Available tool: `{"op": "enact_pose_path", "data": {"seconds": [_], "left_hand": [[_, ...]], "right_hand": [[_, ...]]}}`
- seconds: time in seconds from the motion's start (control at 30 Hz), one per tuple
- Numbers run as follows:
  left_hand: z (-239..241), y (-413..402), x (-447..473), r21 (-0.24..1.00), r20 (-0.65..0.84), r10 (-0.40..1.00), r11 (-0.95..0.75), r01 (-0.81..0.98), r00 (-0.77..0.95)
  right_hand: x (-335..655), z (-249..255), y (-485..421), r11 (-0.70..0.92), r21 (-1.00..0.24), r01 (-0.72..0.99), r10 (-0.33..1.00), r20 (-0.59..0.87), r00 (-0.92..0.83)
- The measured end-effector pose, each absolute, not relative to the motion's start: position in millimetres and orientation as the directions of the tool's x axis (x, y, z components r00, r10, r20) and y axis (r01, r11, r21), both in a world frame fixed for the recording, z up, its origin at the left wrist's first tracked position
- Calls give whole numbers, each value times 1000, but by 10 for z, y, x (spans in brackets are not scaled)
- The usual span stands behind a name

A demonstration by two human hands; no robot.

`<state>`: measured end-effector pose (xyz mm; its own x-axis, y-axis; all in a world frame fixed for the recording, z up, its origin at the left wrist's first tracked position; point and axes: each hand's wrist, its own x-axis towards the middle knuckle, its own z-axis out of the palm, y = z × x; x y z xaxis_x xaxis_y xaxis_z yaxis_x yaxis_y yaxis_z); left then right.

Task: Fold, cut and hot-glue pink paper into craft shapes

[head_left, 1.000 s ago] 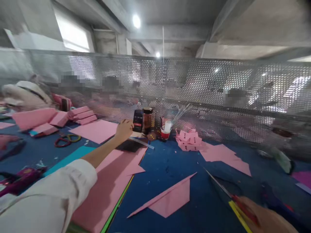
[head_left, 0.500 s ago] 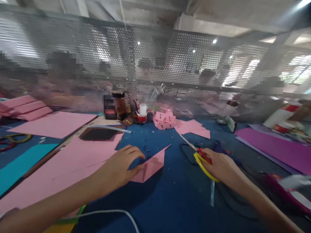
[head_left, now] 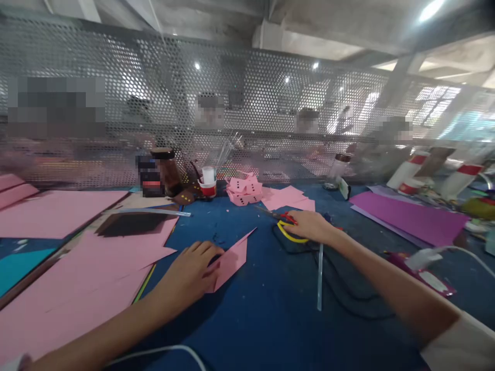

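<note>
My left hand (head_left: 197, 265) is closed on the lower left end of a folded piece of pink paper (head_left: 235, 260), pinching it just above the blue table. The paper's thin point sticks up to the right. Reaching out over the table, my right hand (head_left: 311, 226) has its fingers around scissors (head_left: 286, 217) with red and yellow handles. The scissor blades point left, close to pink paper pieces (head_left: 288, 198) at the back. Just left of those lies a pile of pink paper pieces with black dots (head_left: 244, 189).
Large pink sheets (head_left: 88, 273) cover the left side, with a dark flat piece (head_left: 133, 224) on top. Purple sheets (head_left: 410, 214) lie at right. A jar (head_left: 168, 172) and a red-white cup (head_left: 209, 188) stand before a perforated metal screen (head_left: 263, 93). A clear stick (head_left: 320, 278) lies below my right hand.
My right hand has moved forward with the scissors, toward the pink pieces at the back. My left hand still grips the folded paper. The view has turned to the right.
</note>
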<state>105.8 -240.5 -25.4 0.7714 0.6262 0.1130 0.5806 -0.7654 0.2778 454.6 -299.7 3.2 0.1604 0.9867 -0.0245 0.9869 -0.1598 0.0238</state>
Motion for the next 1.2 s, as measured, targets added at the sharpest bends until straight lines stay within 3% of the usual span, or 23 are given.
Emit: {"op": "enact_pose_path", "data": {"seconds": [0.27, 0.43, 0.57, 0.6, 0.67, 0.83, 1.07, 1.2], "left_hand": [[-254, -2376, 1057, 390, 82, 671, -702, 596, 737], [-205, -2363, 1076, 518, 69, 714, -623, 586, 697], [-220, -2374, 1087, 634, 40, 741, -537, 557, 670], [-228, -2372, 1089, 670, 32, 749, -507, 542, 662], [-243, -2348, 1085, 756, 1, 761, -425, 497, 649], [-218, -2189, 1017, 945, -95, 761, -134, 299, 642], [-41, -2287, 1067, 981, -194, 722, 155, 119, 664], [13, -2412, 1139, 975, -213, 679, 198, 104, 702]], "right_hand": [[4695, -134, -2615, -76, 16, 997, 997, -17, 76], [4596, -38, -2727, -22, 3, 1000, 995, 95, 22], [4251, 74, -2899, 92, -86, 992, 985, 156, -78], [4148, 90, -2943, 131, -128, 983, 979, 171, -108], [3961, 110, -3026, 215, -336, 917, 966, 211, -149], [3732, 123, -3172, 159, -584, 796, 976, 214, -37], [3558, -12, -3244, 67, -870, 489, 996, 84, 13], [3421, -67, -3279, 35, -965, 259, 999, 38, 9]]}}
